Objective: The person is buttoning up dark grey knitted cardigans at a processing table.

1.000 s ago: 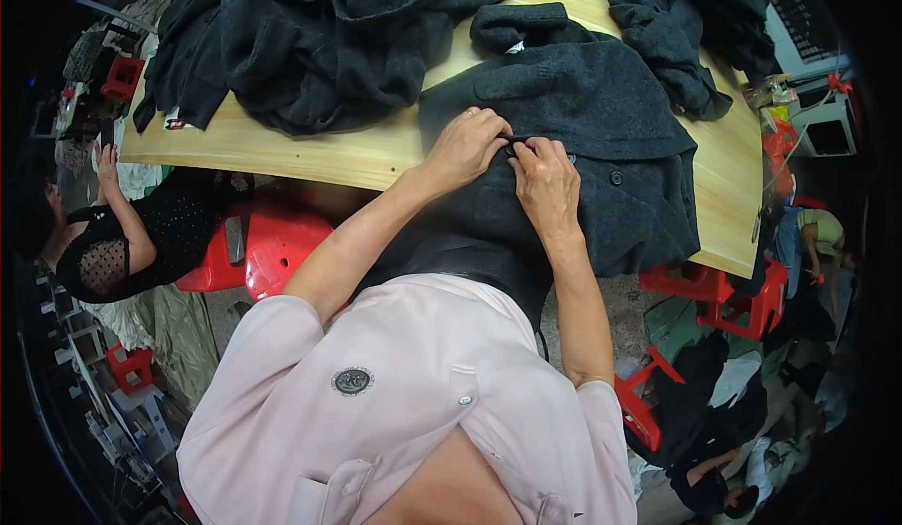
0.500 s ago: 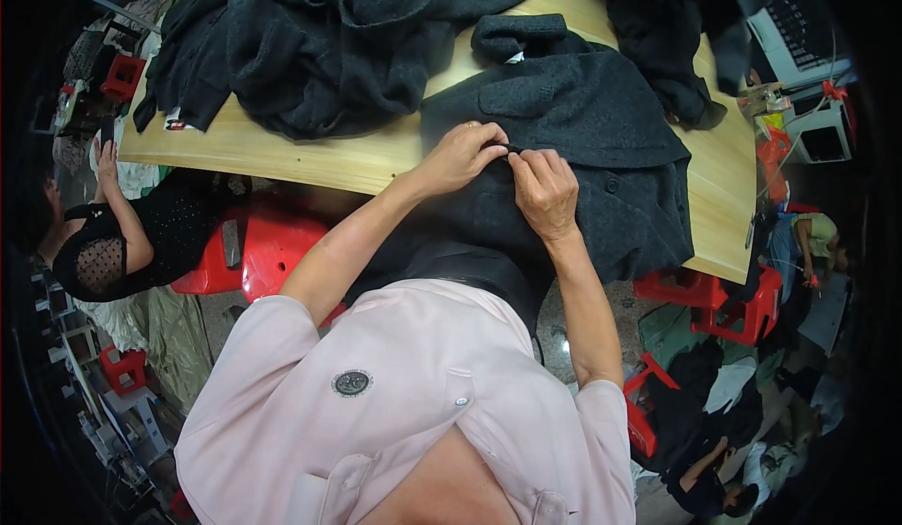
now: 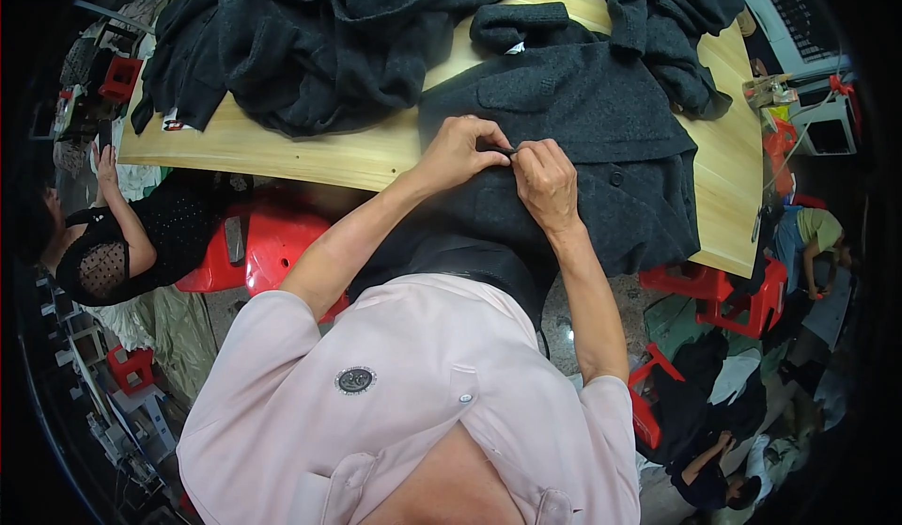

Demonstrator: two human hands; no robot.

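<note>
A dark grey wool coat (image 3: 620, 121) lies over the table's front edge and hangs down toward me. Both my hands meet at its front edge. My left hand (image 3: 462, 154) pinches a small fold of the dark cloth between thumb and forefinger. Right against it, my right hand (image 3: 547, 179) grips the same spot with curled fingers. Whether a button or thread is between the fingertips is too small to tell. A round dark button (image 3: 616, 179) shows on the coat to the right of my right hand.
A big heap of dark grey garments (image 3: 310, 55) covers the wooden table's (image 3: 366, 160) left. Another dark garment (image 3: 658, 46) lies at the back right. Red stools (image 3: 282, 252) stand below the table. A person in black (image 3: 113, 243) sits at the left; others are farther off at the right.
My right hand has turned slightly, its fingers curling in more. The dark garment at the back right has shifted down onto the table, a sleeve now lying near the coat.
</note>
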